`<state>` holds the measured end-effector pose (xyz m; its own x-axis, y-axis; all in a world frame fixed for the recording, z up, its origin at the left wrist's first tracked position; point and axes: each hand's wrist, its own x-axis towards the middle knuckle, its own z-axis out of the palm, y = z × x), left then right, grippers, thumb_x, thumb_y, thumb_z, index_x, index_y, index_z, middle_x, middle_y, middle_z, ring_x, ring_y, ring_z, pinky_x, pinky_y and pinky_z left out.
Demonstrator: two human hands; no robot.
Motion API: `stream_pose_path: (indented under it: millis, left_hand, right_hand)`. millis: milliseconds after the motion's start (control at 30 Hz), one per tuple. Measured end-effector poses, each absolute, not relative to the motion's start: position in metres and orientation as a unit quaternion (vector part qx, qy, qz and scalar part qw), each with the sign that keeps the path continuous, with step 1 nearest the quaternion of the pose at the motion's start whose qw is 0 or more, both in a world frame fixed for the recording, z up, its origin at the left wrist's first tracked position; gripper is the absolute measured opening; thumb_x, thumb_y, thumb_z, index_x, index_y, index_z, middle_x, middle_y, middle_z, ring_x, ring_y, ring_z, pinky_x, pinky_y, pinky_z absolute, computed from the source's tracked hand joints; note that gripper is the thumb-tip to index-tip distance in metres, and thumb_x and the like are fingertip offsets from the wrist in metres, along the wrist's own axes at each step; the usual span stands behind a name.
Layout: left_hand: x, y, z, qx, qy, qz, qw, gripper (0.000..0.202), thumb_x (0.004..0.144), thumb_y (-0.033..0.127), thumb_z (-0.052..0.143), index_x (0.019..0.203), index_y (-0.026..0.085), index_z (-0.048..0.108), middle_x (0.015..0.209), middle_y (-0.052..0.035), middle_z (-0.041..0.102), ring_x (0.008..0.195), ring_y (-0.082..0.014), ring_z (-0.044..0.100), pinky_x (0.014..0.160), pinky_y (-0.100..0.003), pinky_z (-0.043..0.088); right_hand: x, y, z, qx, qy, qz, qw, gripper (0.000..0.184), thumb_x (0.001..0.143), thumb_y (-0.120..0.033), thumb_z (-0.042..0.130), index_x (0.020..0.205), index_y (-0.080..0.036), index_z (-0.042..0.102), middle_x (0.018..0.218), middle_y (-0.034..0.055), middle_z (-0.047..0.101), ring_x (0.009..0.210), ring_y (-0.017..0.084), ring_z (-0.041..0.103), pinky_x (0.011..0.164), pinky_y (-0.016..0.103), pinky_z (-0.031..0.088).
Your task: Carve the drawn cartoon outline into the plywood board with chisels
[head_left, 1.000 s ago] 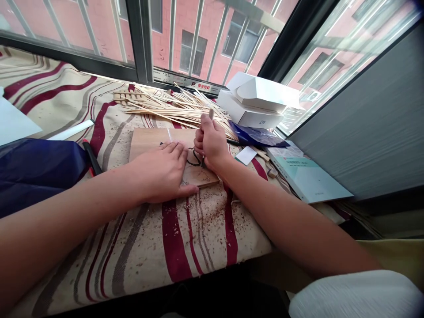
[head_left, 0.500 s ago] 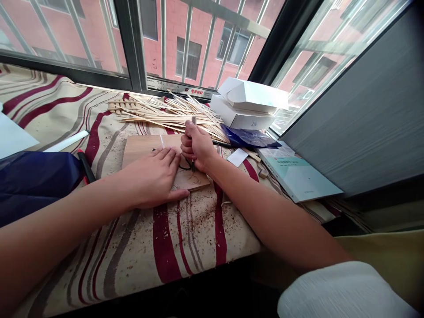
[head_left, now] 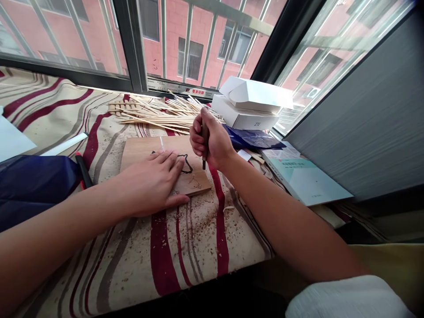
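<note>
A flat wooden board (head_left: 141, 148) lies on the striped cloth, with a black outline (head_left: 188, 164) drawn on it. My left hand (head_left: 154, 181) is spread flat over the board's middle, covering part of the drawing. In my right fist (head_left: 213, 139) is an upright carving tool (head_left: 205, 143), its dark, narrow end pointing down. That end is beside the board's right edge and appears lifted off the wood; its exact tip shape is too small to tell. Wood shavings (head_left: 202, 221) are scattered over the cloth in front of the board.
Thin wooden sticks (head_left: 159, 112) are heaped behind the board, near the window. A white box (head_left: 245, 117) stands at the back right, and a book (head_left: 304, 176) lies to the right. A red-and-black tool (head_left: 84, 170) rests left, next to dark blue plastic (head_left: 36, 185).
My right hand has risen and moved right with the carving tool, from over the board to its right edge. More of the black outline shows. My left hand stays nearly in place.
</note>
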<state>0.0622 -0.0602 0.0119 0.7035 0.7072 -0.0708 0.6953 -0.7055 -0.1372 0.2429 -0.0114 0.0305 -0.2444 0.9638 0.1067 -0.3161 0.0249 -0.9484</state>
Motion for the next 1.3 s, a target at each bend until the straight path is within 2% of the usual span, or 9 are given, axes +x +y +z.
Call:
stream_pose_path:
  millis: [167,267,400,567,667,800,1033,1300]
  left_hand:
    - [0.057,-0.06,0.014,-0.924,-0.372,0.07,0.048,0.104,0.1,0.081,0.045,0.166,0.001,0.039,0.166,-0.0305,0.046,0.155,-0.0455,0.042,0.127,-0.055,0.034]
    - [0.055,-0.06,0.015,-0.923,-0.37,0.094,0.049,0.102,0.101,0.079,0.042,0.169,0.003,0.034,0.169,-0.0292,0.041,0.156,-0.0452,0.041,0.126,-0.055,0.035]
    - [0.056,-0.06,0.015,-0.92,-0.38,0.09,0.036,0.099,0.102,0.073,0.047,0.169,0.003,0.033,0.17,-0.0293,0.039,0.157,-0.0454,0.039,0.127,-0.054,0.034]
    - [0.059,-0.06,0.016,-0.919,-0.378,0.1,0.04,0.098,0.103,0.073,0.045,0.169,0.002,0.031,0.171,-0.0296,0.037,0.159,-0.0443,0.037,0.128,-0.052,0.033]
    - [0.059,-0.06,0.016,-0.922,-0.371,0.103,0.044,0.099,0.103,0.073,0.043,0.169,0.001,0.03,0.172,-0.0302,0.036,0.159,-0.044,0.036,0.129,-0.053,0.032]
    - [0.059,-0.059,0.014,-0.926,-0.366,0.088,0.038,0.101,0.103,0.073,0.044,0.168,-0.003,0.031,0.168,-0.0327,0.04,0.159,-0.0453,0.036,0.128,-0.054,0.032]
    - [0.06,-0.06,0.015,-0.927,-0.365,0.078,0.035,0.1,0.103,0.073,0.046,0.166,-0.003,0.034,0.166,-0.0324,0.044,0.156,-0.0458,0.04,0.126,-0.054,0.034]
    - [0.06,-0.061,0.014,-0.927,-0.366,0.077,0.03,0.099,0.103,0.072,0.047,0.166,-0.003,0.034,0.167,-0.0328,0.041,0.157,-0.0465,0.038,0.127,-0.055,0.032]
  right_hand:
    - [0.229,-0.02,0.029,-0.317,-0.503,0.612,0.521,0.047,0.1,-0.066,0.063,0.082,-0.027,0.042,0.061,-0.0096,0.036,0.045,0.008,0.03,0.04,0.024,0.025]
    - [0.225,-0.023,0.026,-0.323,-0.502,0.609,0.523,0.042,0.1,-0.061,0.065,0.086,-0.028,0.043,0.063,-0.0099,0.038,0.045,0.008,0.026,0.038,0.024,0.02]
    - [0.225,-0.022,0.023,-0.325,-0.496,0.595,0.543,0.039,0.103,-0.054,0.064,0.085,-0.028,0.04,0.063,-0.01,0.036,0.045,0.007,0.02,0.038,0.024,0.014]
    - [0.221,-0.019,0.022,-0.346,-0.498,0.593,0.53,0.051,0.1,-0.064,0.064,0.079,-0.028,0.033,0.058,-0.0106,0.027,0.045,0.008,0.017,0.037,0.024,0.012]
    - [0.219,-0.018,0.021,-0.351,-0.505,0.593,0.52,0.053,0.101,-0.067,0.06,0.077,-0.028,0.032,0.058,-0.0101,0.027,0.044,0.008,0.018,0.037,0.024,0.013]
    - [0.217,-0.014,0.016,-0.345,-0.51,0.583,0.53,0.056,0.1,-0.07,0.058,0.076,-0.028,0.031,0.056,-0.0105,0.026,0.043,0.007,0.017,0.037,0.025,0.012]
    - [0.219,-0.009,0.011,-0.332,-0.534,0.568,0.531,0.057,0.094,-0.071,0.068,0.077,-0.027,0.036,0.056,-0.011,0.033,0.044,0.007,0.022,0.038,0.025,0.017]
    - [0.221,-0.008,0.009,-0.319,-0.541,0.566,0.535,0.059,0.095,-0.072,0.065,0.073,-0.028,0.032,0.055,-0.0105,0.029,0.043,0.007,0.019,0.037,0.026,0.017]
